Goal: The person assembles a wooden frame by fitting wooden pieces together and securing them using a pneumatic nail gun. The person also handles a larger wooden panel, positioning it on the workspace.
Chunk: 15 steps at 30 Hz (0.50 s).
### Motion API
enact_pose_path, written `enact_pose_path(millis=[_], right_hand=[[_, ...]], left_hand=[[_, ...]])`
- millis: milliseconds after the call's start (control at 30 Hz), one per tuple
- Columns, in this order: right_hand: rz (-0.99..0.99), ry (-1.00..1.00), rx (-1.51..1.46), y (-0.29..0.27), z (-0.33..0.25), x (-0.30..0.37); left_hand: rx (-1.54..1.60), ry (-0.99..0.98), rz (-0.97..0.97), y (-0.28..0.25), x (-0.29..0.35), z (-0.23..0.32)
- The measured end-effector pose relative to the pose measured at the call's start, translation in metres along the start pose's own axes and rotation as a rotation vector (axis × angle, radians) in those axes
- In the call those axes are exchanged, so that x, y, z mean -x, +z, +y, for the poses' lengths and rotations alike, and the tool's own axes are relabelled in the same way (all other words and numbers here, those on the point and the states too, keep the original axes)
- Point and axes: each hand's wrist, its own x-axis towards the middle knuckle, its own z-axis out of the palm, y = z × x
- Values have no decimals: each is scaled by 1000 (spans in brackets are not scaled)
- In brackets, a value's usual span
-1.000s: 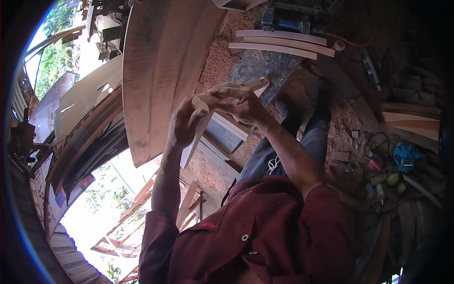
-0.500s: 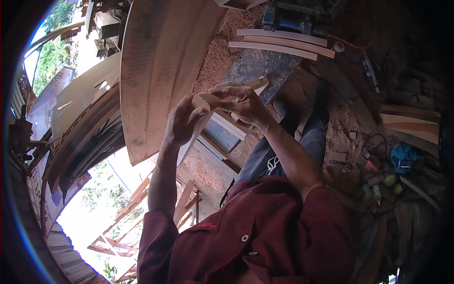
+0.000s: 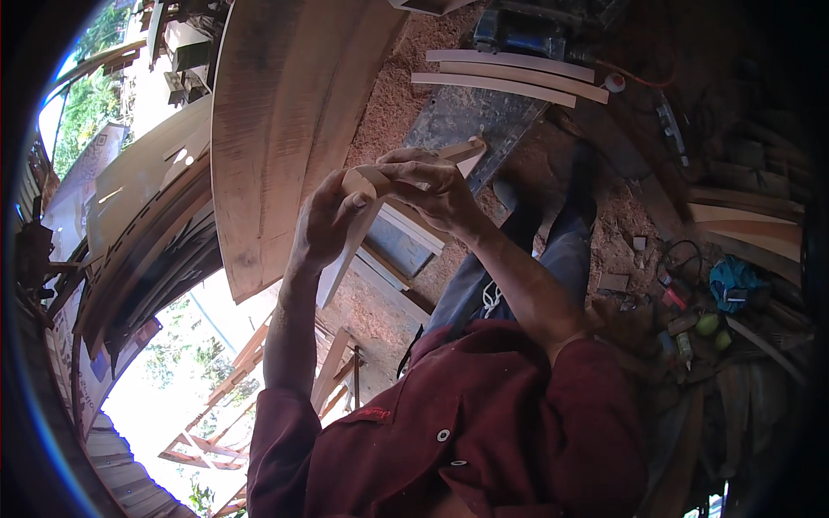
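the pale wooden piece [image 3: 367, 180] lies between left hand [image 3: 324, 226] and right hand [image 3: 436, 192], both pinching it.

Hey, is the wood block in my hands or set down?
In your hands: the left hand holds the block on its left side, and the right hand is on its right.

A pale, bare wooden piece [image 3: 366, 182] with a curved edge sits raised and tilted between the left hand [image 3: 325, 226] and right hand [image 3: 439, 192], partly hidden by fingers.
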Motion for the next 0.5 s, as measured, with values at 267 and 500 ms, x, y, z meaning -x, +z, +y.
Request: enact_pose_path(millis=[267, 500], right_hand=[[28, -90, 99, 4, -3, 0], [67, -88, 26, 8, 1, 3]], left_hand=[[-68, -37, 17, -2, 2, 0], [-76, -35, 27, -2, 0, 1]])
